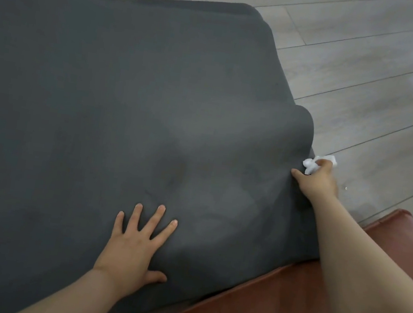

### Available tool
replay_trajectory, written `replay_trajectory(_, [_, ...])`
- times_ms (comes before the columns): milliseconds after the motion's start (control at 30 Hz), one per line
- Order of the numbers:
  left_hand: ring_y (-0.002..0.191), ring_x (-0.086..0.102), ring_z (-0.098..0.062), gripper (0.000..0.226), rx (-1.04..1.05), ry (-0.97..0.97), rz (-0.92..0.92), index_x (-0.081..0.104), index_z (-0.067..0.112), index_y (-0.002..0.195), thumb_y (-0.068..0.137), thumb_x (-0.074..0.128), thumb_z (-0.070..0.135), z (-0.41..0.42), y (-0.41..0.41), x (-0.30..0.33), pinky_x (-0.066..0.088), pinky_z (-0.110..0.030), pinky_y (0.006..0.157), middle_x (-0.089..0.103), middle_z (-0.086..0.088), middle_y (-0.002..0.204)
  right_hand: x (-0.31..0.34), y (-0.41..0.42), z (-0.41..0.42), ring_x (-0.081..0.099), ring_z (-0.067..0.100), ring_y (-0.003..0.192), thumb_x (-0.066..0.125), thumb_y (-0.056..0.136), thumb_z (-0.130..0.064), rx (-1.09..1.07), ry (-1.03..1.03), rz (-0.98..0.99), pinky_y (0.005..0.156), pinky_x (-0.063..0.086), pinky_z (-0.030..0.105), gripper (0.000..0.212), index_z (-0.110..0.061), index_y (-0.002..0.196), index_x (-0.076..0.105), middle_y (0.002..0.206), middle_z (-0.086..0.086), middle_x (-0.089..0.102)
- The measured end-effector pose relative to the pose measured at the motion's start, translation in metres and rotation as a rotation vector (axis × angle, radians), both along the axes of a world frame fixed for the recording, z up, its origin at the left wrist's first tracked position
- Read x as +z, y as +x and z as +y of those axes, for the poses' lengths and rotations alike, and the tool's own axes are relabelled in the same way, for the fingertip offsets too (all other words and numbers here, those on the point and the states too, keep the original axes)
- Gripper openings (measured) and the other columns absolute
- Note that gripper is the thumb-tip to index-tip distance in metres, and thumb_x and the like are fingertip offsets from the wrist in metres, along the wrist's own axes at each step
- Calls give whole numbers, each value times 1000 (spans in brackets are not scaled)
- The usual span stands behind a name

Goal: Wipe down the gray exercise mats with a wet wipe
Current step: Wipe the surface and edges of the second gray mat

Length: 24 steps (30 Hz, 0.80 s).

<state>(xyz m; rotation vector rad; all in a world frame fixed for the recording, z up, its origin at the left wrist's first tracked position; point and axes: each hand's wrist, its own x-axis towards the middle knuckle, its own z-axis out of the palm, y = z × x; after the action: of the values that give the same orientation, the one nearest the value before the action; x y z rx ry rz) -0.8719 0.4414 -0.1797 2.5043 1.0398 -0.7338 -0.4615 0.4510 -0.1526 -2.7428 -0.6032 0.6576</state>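
Flat on the dark gray foam exercise mat (106, 105) near its front edge, my left hand (135, 241) presses open-fingered; my right hand (317, 180), nearer the right edge, clutches the crumpled white wet wipe (311, 165), unwiped mat stretching leftward.

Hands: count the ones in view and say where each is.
2. The left hand lies flat, fingers spread, on the gray mat near its front edge. The right hand is at the mat's right edge, holding a white wipe.
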Motion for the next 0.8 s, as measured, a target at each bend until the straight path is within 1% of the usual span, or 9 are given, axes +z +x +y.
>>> replay_trajectory(33, [131,44,-51,118,8,-14,0,38,40,148,44,62,91,1,3,4,43,-69,95,40,-6,155,-1,1,0,50,40,119,70,83,-42,-22,2,-4,95,41,44,68,-16,133,33,132,16,51])
replay_trajectory(133, [149,-1,-44,103,-12,-14,-38,-13,50,150,75,49,84,5,2,10,9,-61,118,-16,4,164,2,7,-7,43,40,126,73,76,-54,-139,-39,41,100,39,47,89,-16,142,28,141,15,42])
replay_trajectory(233, [151,-7,-36,96,-55,-7,-36,-21,49,148,85,44,77,14,-1,21,4,-52,122,-24,7,163,3,9,-14,40,41,128,71,76,-57,-171,-60,92,101,38,46,98,-12,146,19,146,16,37])
replay_trajectory(333, [150,5,-40,97,-43,-15,-95,-12,49,151,82,49,77,13,-9,13,14,-55,121,-13,6,165,-1,2,-18,46,41,124,67,78,-60,-114,-47,-4,97,41,46,91,-13,143,25,140,15,44])
replay_trajectory(433, [137,42,-40,107,-31,-23,-155,23,42,153,63,68,80,12,-9,17,41,-55,107,29,5,160,-5,1,-22,48,40,122,68,75,-62,-133,-40,-51,98,42,48,87,-16,139,30,136,13,48])
replay_trajectory(533, [148,26,-18,96,117,-62,-318,11,36,157,81,59,70,25,-27,18,25,-31,117,21,17,160,4,3,-20,48,39,120,77,71,-51,-178,6,-61,100,41,53,82,-17,131,32,132,12,50])
replay_trajectory(600, [145,32,-12,84,280,-94,-419,23,29,155,87,55,65,43,-46,19,24,-25,116,30,12,157,12,2,-23,51,40,117,77,76,-35,-162,16,-34,99,43,49,73,-16,130,32,130,13,51])
replay_trajectory(700, [135,45,-32,77,355,120,-338,47,9,144,84,49,58,78,-96,7,31,-42,116,48,-12,148,23,-6,-25,52,38,111,64,80,-13,-48,-5,-38,90,43,40,54,-19,125,34,120,9,53])
replay_trajectory(800, [135,44,-37,66,447,312,-152,54,5,136,81,73,37,114,-155,5,34,-54,109,49,-16,146,39,-29,-12,52,37,97,52,80,-2,69,16,-114,83,42,39,48,-18,122,34,103,7,52])
